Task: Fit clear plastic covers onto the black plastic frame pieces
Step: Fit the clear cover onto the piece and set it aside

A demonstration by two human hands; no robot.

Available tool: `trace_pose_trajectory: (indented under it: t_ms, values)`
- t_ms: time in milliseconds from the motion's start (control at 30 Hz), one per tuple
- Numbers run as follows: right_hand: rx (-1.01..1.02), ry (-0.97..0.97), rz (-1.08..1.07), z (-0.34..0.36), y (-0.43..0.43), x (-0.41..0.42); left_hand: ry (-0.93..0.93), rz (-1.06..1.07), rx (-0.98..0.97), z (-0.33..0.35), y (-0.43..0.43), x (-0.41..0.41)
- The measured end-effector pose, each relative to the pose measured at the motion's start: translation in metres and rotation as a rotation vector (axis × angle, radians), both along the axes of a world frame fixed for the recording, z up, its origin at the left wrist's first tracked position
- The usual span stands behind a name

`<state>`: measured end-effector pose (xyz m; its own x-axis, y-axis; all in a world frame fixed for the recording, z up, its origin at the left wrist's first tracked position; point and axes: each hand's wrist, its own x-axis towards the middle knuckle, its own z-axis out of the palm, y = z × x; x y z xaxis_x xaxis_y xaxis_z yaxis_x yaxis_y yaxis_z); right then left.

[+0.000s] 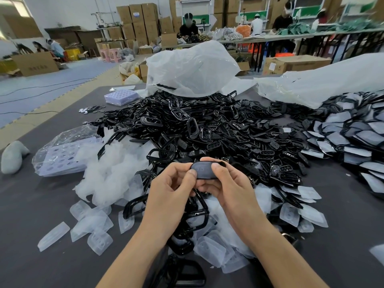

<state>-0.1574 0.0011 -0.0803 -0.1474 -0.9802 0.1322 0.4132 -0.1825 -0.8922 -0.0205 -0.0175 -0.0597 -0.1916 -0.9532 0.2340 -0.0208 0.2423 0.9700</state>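
Black, oval plastic frame piece point(202, 169), its face dulled by a clear plastic cover, sits between our hands above the grey table point(31, 206). Our left hand point(169, 191) and right hand point(226, 187) both pinch it, thumbs pressing its front, fingers curled behind. A heap of black frames point(207, 125) lies just beyond.

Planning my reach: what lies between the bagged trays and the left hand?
Head view: a whitish heap of clear covers, between bagged trays and the left hand gripping the frame piece.
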Motion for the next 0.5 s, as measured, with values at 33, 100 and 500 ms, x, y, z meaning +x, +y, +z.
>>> trace_pose_trajectory:
  t_ms: [33,100,500]
  values:
    - [-0.001,0.000,-0.001,0.0002,0.0001,-0.0005,0.000,0.000,-0.001,-0.0002,0.0003,-0.0005]
    - [-0.004,-0.005,0.000,0.0003,0.0008,-0.0007,-0.003,-0.003,-0.004,-0.0007,0.0006,-0.0012]
    - [0.086,-0.062,0.046,0.0052,0.0016,-0.0049,-0.087,-0.028,-0.091,-0.0051,0.0022,-0.0022]
